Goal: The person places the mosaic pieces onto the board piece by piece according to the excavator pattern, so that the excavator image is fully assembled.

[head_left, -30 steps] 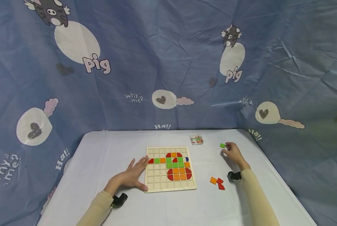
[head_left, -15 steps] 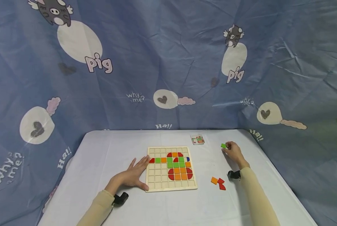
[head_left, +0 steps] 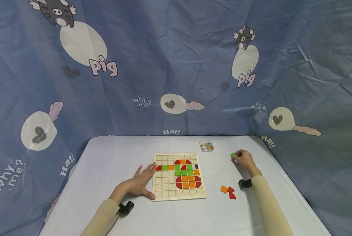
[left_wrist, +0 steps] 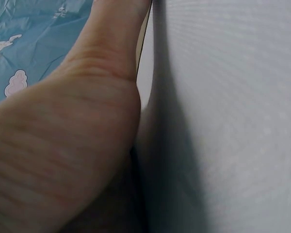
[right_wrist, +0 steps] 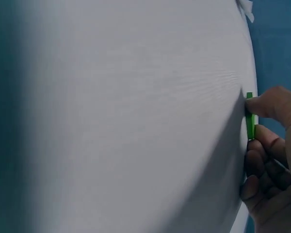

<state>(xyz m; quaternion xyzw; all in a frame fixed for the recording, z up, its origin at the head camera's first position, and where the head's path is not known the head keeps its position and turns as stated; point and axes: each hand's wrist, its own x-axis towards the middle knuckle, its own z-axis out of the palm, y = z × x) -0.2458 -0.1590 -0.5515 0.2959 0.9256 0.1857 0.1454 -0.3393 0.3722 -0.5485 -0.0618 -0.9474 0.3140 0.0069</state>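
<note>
At the right of the table, my right hand (head_left: 245, 161) pinches a small green square tile (head_left: 233, 154) between thumb and fingers. The right wrist view shows that green tile (right_wrist: 250, 116) edge-on, close to the white cloth. My left hand (head_left: 139, 182) spreads over the left edge of a wooden grid board (head_left: 163, 186), its fingertips and thumb touching the frame. Red, orange, green and blue tiles sit in the board's cells, mostly toward its right side. In the left wrist view, the left hand (left_wrist: 82, 116) fills much of the picture and its fingertips are out of sight.
A small pattern card (head_left: 206, 146) lies behind the board to the right. Between the board and my right forearm lie an orange square tile (head_left: 224, 189) and two red quarter-round tiles (head_left: 231, 195). A blue printed curtain (head_left: 176, 72) hangs behind the white table (head_left: 176, 216).
The right hand has moved slightly toward me, and the green tile in it has tilted. My left hand stays on the board's edge. The head view has shifted a little.
</note>
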